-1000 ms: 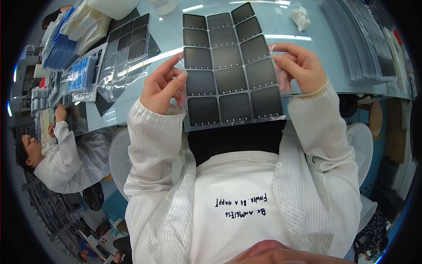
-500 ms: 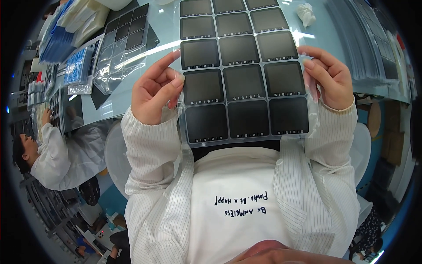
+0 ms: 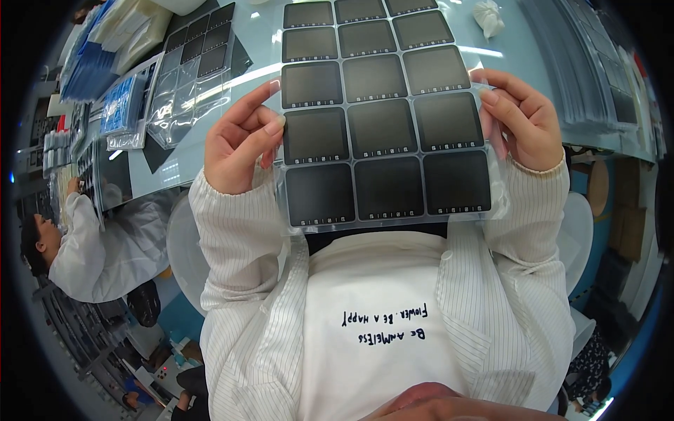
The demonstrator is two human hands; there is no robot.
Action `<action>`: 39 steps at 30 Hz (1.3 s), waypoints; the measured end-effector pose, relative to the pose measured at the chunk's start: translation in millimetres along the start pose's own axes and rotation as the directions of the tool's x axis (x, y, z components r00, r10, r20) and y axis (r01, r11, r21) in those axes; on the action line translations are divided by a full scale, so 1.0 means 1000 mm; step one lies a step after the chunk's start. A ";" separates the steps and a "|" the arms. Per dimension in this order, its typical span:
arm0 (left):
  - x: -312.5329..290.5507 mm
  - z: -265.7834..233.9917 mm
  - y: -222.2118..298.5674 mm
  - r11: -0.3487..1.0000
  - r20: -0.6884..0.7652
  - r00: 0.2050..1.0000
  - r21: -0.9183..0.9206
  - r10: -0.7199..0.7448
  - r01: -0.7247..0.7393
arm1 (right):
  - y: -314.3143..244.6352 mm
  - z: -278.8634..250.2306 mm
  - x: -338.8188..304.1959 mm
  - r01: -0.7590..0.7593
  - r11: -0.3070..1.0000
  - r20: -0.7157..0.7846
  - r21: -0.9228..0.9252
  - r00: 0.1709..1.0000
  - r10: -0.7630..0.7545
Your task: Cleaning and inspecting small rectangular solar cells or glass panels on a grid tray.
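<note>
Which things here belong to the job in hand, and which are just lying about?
In hand:
dark-panelled sheet, held at its sides
left hand
right hand

Lying about, though some may be related:
similar sheet, left
blue packet
stacked clear sheets, right
crumpled white wad

Pale glossy tabletop [image 3: 511,62], reflected light streaks [image 3: 481,51], white chair [image 3: 185,235], blue floor [image 3: 182,317]
</note>
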State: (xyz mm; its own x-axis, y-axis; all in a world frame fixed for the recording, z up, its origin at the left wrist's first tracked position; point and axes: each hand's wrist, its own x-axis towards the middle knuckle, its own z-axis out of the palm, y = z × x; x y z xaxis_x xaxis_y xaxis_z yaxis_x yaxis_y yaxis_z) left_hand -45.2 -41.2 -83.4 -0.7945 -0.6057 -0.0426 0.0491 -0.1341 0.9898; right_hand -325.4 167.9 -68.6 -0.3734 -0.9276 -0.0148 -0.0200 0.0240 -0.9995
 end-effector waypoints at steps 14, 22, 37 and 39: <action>0.003 0.002 -0.006 0.994 -0.006 0.996 -0.068 -0.083 0.083 | -0.006 -0.006 -0.007 0.000 1.000 0.000 0.030 1.000 0.000; 0.002 -0.002 -0.007 0.993 0.034 0.997 -0.090 -0.070 0.073 | -0.013 0.000 -0.013 0.023 1.000 0.013 0.009 1.000 -0.023; -0.001 -0.008 -0.006 0.996 0.067 0.996 -0.061 -0.064 0.068 | -0.021 0.007 -0.023 0.064 0.995 -0.028 -0.083 0.997 -0.066; -0.003 -0.007 -0.007 0.996 0.059 0.996 -0.045 -0.071 0.073 | -0.020 0.006 -0.025 0.042 0.996 -0.048 -0.082 0.998 -0.046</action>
State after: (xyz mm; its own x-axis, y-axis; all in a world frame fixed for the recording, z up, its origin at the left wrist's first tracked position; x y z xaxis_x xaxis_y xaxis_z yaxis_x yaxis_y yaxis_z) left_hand -39.0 -44.4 -90.8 -0.8302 -0.5476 -0.1043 0.0179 -0.2131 0.9769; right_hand -310.1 188.3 -48.6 -0.4160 -0.9088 0.0324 -0.1120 0.0159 -0.9936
